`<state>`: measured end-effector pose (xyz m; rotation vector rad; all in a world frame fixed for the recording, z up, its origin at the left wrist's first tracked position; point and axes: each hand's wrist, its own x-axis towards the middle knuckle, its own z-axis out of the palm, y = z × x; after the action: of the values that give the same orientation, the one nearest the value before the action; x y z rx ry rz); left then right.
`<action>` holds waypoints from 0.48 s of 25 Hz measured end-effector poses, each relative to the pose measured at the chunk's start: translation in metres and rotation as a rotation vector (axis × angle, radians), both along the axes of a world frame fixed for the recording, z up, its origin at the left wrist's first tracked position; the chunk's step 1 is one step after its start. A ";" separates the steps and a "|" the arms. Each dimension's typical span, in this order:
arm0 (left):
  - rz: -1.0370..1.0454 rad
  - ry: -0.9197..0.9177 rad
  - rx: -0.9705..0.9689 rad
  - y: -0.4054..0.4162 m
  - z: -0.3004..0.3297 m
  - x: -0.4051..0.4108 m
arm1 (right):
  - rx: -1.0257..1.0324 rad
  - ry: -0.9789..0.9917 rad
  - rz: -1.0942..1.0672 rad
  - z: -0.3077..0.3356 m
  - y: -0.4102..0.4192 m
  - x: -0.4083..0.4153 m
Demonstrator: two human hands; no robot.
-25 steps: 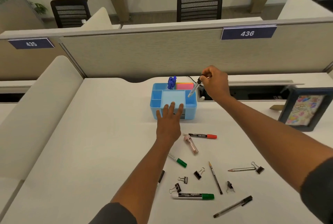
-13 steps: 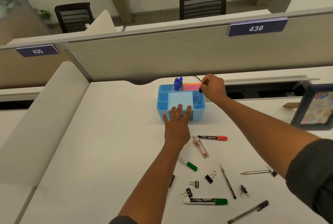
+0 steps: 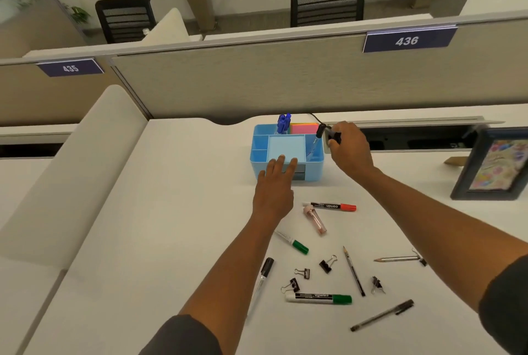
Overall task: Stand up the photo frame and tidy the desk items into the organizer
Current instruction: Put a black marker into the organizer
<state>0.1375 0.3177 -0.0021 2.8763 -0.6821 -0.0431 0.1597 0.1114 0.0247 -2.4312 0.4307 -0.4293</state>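
Observation:
The light blue organizer point(image 3: 258, 142) stands at the back of the desk with blue pens point(image 3: 283, 122) and pink sticky notes point(image 3: 304, 128) in its rear slots. My left hand point(image 3: 274, 186) rests with straight fingers on its front rim. A black-capped pen point(image 3: 317, 137) leans in the right compartment. My right hand point(image 3: 347, 147) hovers just right of that pen, fingers loosely curled, apart from it. The dark photo frame point(image 3: 491, 166) stands upright at the right edge.
Loose on the desk lie a red marker point(image 3: 330, 206), a pink tube point(image 3: 315, 220), two green markers point(image 3: 318, 298), a black marker point(image 3: 264, 272), two pencils point(image 3: 353, 270), a black pen point(image 3: 381, 315) and several binder clips point(image 3: 328, 264). A partition wall point(image 3: 257, 83) runs behind.
My right hand lowered the black-capped pen into the organizer's right compartment and let go of it. My left hand stayed on the organizer's front.

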 end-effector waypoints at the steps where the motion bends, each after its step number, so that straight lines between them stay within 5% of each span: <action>1: 0.017 -0.007 -0.014 0.002 0.001 -0.005 | -0.050 0.005 0.038 -0.003 0.005 -0.011; 12: 0.210 0.127 0.002 0.038 -0.007 -0.084 | -0.144 0.162 0.370 -0.044 0.078 -0.123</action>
<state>0.0538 0.3554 -0.0090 2.8988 -0.3560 -0.1947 0.0369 0.1899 -0.0188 -2.6213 0.0105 -0.1065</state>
